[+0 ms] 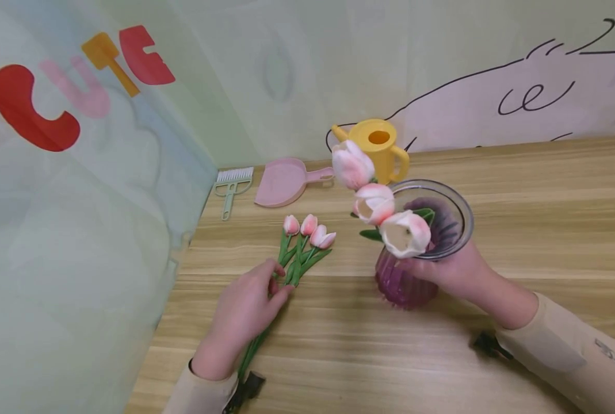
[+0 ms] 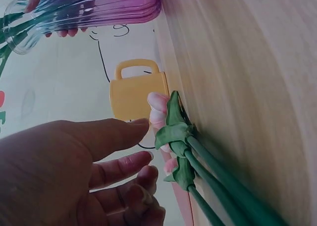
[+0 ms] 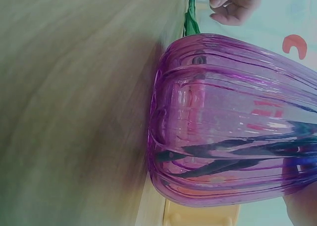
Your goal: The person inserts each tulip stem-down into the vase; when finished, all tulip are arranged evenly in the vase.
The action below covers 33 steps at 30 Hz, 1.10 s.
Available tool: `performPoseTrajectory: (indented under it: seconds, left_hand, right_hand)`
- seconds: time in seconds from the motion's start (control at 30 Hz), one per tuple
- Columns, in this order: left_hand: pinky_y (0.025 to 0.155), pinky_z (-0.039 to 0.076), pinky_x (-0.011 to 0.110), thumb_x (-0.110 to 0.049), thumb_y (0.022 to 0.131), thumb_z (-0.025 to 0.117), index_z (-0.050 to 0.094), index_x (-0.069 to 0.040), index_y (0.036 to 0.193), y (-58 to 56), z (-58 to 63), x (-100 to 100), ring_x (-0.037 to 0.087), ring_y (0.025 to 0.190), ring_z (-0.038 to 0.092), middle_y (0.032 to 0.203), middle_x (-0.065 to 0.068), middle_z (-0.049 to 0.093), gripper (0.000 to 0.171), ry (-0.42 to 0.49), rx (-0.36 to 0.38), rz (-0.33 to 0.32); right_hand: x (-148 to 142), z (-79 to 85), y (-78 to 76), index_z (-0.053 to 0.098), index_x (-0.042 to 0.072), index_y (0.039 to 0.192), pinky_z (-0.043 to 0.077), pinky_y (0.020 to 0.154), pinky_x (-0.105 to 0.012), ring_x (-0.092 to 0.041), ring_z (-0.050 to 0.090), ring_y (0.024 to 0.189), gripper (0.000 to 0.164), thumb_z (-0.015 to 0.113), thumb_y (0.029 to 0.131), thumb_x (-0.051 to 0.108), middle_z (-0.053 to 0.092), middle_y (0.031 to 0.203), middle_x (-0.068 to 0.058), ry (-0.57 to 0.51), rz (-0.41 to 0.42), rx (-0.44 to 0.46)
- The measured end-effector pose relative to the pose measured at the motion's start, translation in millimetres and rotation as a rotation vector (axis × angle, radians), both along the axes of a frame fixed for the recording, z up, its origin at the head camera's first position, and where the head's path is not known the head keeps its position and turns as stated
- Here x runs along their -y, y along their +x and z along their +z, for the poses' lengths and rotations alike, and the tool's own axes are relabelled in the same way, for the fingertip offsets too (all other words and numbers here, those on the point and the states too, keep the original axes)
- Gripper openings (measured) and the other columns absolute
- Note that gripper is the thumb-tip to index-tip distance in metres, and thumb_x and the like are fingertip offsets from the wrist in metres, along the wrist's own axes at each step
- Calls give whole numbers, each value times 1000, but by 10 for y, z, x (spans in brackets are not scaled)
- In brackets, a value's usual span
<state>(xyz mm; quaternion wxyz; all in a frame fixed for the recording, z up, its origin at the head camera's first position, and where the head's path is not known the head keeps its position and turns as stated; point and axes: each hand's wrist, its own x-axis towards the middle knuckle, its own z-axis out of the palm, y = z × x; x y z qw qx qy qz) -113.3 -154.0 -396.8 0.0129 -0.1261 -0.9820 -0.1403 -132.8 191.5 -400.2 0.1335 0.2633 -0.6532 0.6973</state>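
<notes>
My right hand (image 1: 459, 275) grips the neck of a ribbed glass vase (image 1: 404, 287), purple below and clear toward the rim. Three pink-and-white artificial tulips (image 1: 371, 202) lean out over its left side; their green stems show through the glass in the right wrist view. Whether the vase's base touches the table, I cannot tell. On the left, three more tulips (image 1: 309, 224) lie on the wood, stems toward me. My left hand (image 1: 247, 305) hovers beside those stems, fingers loosely bent; the left wrist view shows nothing between thumb (image 2: 116, 134) and fingers.
Behind the vase, a yellow watering can (image 1: 374, 146) stands by the wall. A pink dustpan (image 1: 283, 181) and a small green brush (image 1: 229, 190) lie at the back left of the wooden table (image 1: 348, 356). A wall panel (image 1: 79, 259) rises along the left side.
</notes>
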Motion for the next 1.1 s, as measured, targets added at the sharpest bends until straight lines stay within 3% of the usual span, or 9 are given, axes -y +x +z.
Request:
performPoseTrajectory:
  seconds: [0.27,0.57,0.8,1.1]
  left_hand:
    - [43,37,28,-39,91,80,63,-15,97,12,-89,81,10,50,46,63,-10,53,29,-49,60,56]
    - [45,37,28,-37,90,81,62,-16,95,-13,-178,94,10,51,46,64,-9,53,29,-79,90,15]
    - [44,37,29,-38,90,81,61,-16,93,-59,-211,99,12,50,47,63,-7,53,30,-64,127,17]
    - [45,37,29,-37,91,80,57,-16,98,-55,-228,113,12,50,47,64,-7,53,33,-43,159,18]
  right_hand:
    - [22,-7,-2,50,7,136,49,100,-20,-13,61,112,81,83,64,-10,61,126,-4,13,2,0]
    - [19,-17,20,52,8,134,47,103,-22,-11,62,114,80,82,63,-14,66,123,0,-3,-26,-9]
    - [14,6,2,52,7,134,47,103,-23,-14,62,113,79,79,62,-14,63,125,-5,-18,-25,-24]
    - [18,-21,18,52,6,135,47,105,-22,-12,62,116,80,78,62,-16,65,125,-1,-18,-27,-24]
